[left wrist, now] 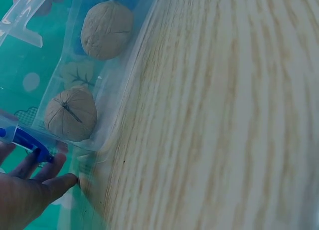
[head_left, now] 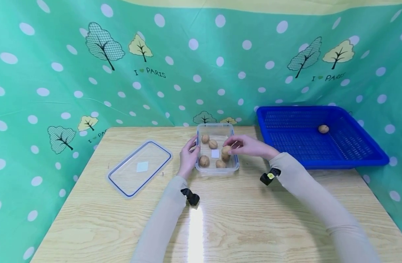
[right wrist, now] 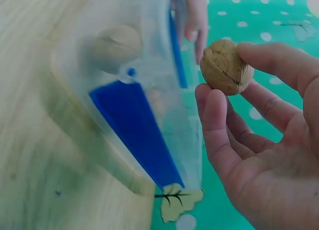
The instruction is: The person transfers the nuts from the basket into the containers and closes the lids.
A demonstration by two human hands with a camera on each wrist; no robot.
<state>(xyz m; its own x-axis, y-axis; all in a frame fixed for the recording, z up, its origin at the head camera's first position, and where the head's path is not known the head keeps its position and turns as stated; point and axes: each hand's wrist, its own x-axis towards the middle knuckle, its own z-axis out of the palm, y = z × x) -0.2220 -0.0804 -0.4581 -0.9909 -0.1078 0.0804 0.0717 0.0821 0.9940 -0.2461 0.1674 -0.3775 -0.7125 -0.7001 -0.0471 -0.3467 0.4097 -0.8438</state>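
Note:
A clear plastic food container (head_left: pixel 217 170) stands on the table with several walnuts (head_left: pixel 204 161) and a small white square (head_left: pixel 215 153) inside. My right hand (head_left: pixel 248 146) pinches one walnut (right wrist: pixel 227 67) between thumb and fingertips. It is over the container's right side, above another walnut. The left hand (head_left: pixel 188 159) rests against the left wall of the container, fingers nearly straight. In the left wrist view its fingertips are beside a blue clip (left wrist: pixel 31 145), and two walnuts show through the clear wall. Whether the fingers press on that clip, I cannot tell.
Flat on the table at left lies a clear lid (head_left: pixel 140 170) with a blue seal and a pale square on it. A blue plastic basket (head_left: pixel 319 162) at right holds one walnut (head_left: pixel 323 129). Behind the table hangs a green dotted cloth (head_left: pixel 194 73).

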